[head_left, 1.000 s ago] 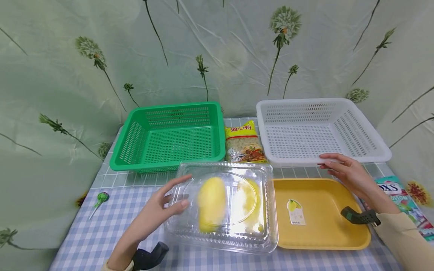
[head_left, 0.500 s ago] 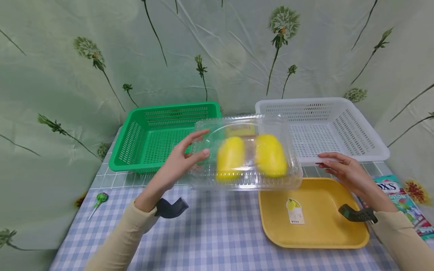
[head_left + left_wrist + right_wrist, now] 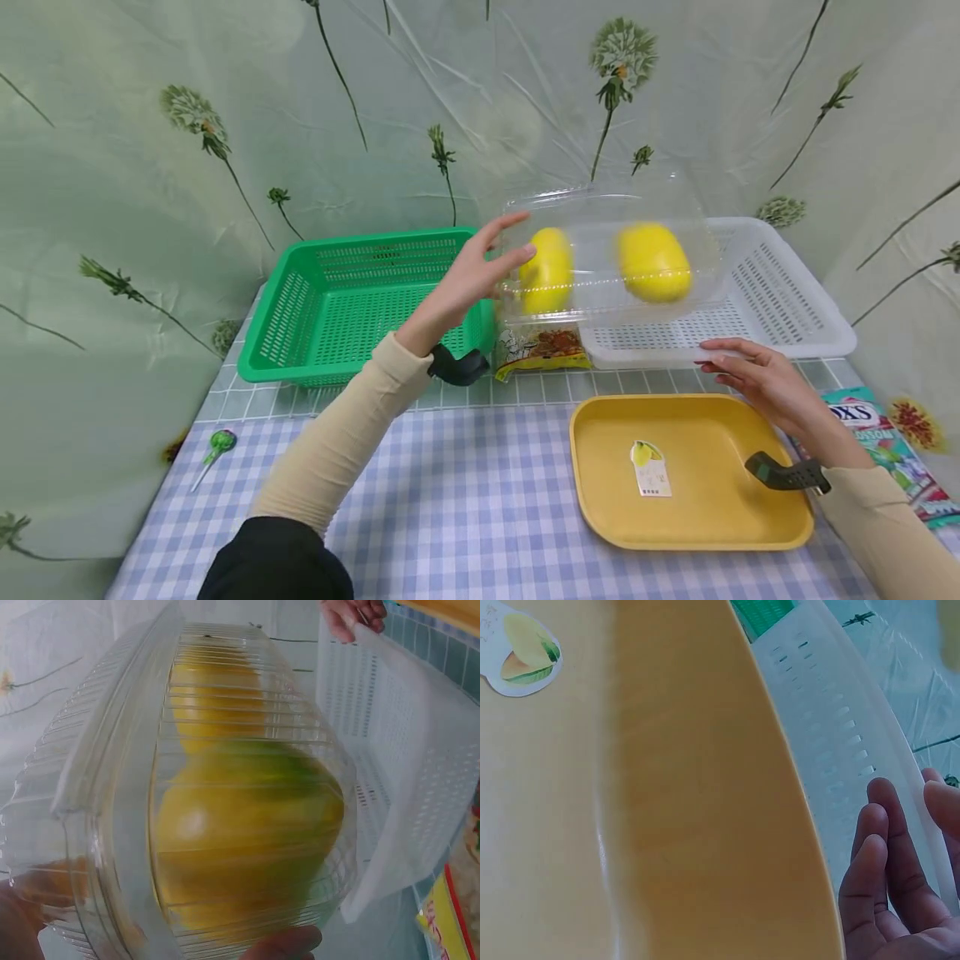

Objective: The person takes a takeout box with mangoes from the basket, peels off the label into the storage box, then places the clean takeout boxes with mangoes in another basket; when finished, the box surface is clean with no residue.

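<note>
My left hand (image 3: 474,271) grips the left end of a clear plastic clamshell box (image 3: 596,250), held up over the front of the white basket (image 3: 817,342). Two yellow mangoes (image 3: 654,262) lie inside; the left wrist view shows a green patch on the nearer mango (image 3: 247,832). In that view my thumb and a finger are on opposite sides of the box. My right hand (image 3: 772,392) holds the white basket's front rim, with fingers (image 3: 904,862) along the outer wall and the thumb at the rim. The box hides part of the basket's back and left side.
A green basket (image 3: 360,373) stands at the left, with a pasta bag (image 3: 540,350) between the two baskets. A yellow tray (image 3: 720,517) bearing a fruit label (image 3: 651,471) lies under the right forearm. A lollipop (image 3: 220,442) and a candy bag (image 3: 885,450) flank the checked cloth.
My left hand has lifted the clamshell box with the mangoes from the table, up and to the right, to over the white basket. The right hand has stayed at the basket's rim.
</note>
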Demonstrator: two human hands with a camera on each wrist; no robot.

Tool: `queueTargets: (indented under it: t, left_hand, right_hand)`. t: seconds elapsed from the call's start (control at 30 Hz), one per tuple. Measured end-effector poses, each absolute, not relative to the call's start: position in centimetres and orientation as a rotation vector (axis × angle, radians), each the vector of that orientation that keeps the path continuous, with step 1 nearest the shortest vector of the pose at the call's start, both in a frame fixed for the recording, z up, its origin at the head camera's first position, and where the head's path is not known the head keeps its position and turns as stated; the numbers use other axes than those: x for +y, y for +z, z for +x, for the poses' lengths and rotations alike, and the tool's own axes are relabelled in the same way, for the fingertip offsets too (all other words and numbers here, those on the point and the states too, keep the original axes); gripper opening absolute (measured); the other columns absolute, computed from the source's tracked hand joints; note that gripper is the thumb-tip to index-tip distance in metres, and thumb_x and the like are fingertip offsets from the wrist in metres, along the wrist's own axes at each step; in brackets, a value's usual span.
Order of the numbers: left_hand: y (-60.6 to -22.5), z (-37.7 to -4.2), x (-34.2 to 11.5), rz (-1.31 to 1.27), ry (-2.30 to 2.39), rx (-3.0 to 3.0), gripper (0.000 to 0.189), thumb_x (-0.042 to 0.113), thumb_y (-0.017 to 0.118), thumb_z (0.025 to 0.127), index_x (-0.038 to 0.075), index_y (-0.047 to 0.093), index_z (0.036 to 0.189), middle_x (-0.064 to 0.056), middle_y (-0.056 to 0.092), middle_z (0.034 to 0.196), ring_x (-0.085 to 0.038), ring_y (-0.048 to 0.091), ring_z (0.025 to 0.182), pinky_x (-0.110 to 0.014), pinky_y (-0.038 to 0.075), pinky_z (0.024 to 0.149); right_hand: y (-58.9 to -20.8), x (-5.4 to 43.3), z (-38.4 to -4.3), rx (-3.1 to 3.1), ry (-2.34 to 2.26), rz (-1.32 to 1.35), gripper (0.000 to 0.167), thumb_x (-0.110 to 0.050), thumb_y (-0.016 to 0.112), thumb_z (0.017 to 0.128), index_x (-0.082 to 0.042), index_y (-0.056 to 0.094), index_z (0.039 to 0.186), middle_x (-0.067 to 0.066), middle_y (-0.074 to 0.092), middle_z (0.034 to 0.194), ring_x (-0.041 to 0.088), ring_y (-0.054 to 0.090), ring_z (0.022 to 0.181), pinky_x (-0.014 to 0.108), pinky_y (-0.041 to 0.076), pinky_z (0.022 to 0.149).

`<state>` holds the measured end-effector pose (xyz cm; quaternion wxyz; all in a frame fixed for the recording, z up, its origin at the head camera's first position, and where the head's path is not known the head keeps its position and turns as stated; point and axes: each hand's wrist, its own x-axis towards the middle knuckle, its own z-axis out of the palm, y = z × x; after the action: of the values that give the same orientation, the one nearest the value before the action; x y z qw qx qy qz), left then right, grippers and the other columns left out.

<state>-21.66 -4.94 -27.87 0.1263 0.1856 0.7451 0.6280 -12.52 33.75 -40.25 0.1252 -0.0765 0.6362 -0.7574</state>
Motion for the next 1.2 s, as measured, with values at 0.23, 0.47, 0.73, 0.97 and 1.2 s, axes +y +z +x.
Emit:
queueTargets:
  t: [0.23, 0.47, 0.73, 0.97, 1.2]
  left_hand:
    - [-28.1, -24.5, -0.5, 0.602, 1.815, 2.180, 0.054, 0.029, 0.059, 0.096, 0.025, 0.039, 0.146, 0.002, 0.023, 0.155, -0.026, 0.032, 0.135, -0.043, 0.054, 0.067]
    - [-29.7, -27.6, 2.8, 0.544, 1.816, 2.108, 0.053, 0.023, 0.057, 0.098, 0.022, 0.038, 0.147, -0.002, 0.023, 0.155, -0.027, 0.047, 0.121, -0.046, 0.054, 0.074]
    - [-31.8, -29.6, 5.7, 0.533, 1.651, 2.224, 0.050, 0.026, 0.056, 0.098, 0.023, 0.041, 0.145, 0.001, 0.032, 0.150, -0.015, 0.051, 0.078, -0.038, 0.055, 0.066]
    - [-32.8, -28.9, 8.1, 0.412, 1.558, 2.329, 0.051, 0.026, 0.059, 0.096, 0.020, 0.044, 0.144, -0.005, 0.039, 0.147, -0.017, 0.054, 0.077, -0.035, 0.056, 0.060]
    - [-34.1, -28.4, 10.4, 0.296, 1.487, 2.365, 0.053, 0.022, 0.062, 0.095, 0.018, 0.044, 0.144, -0.005, 0.047, 0.142, -0.015, 0.055, 0.092, -0.028, 0.053, 0.054]
  right_hand:
    - [-40.4, 33.7, -12.6, 1.889, -2.189, -0.212, 0.030, -0.001, 0.043, 0.101, -0.011, 0.067, 0.115, 0.000, 0.069, 0.106, 0.011, 0.065, 0.095, 0.020, 0.051, 0.082]
    - [-40.4, 33.6, -12.6, 1.880, -2.201, -0.232, 0.030, 0.001, 0.043, 0.101, -0.009, 0.068, 0.115, 0.002, 0.069, 0.105, 0.011, 0.065, 0.094, 0.020, 0.051, 0.082]
    - [-40.0, 33.7, -12.4, 1.881, -2.198, -0.238, 0.028, -0.001, 0.045, 0.101, -0.008, 0.067, 0.116, 0.000, 0.069, 0.105, 0.010, 0.065, 0.094, 0.019, 0.052, 0.080]
    - [-40.1, 33.7, -12.5, 1.866, -2.197, -0.250, 0.029, -0.001, 0.044, 0.101, -0.009, 0.067, 0.116, 0.001, 0.070, 0.105, 0.011, 0.065, 0.094, 0.020, 0.052, 0.081]
    - [-40.0, 33.7, -12.4, 1.887, -2.189, -0.236, 0.028, -0.001, 0.045, 0.101, -0.010, 0.068, 0.115, 0.000, 0.069, 0.104, 0.010, 0.065, 0.093, 0.020, 0.052, 0.081]
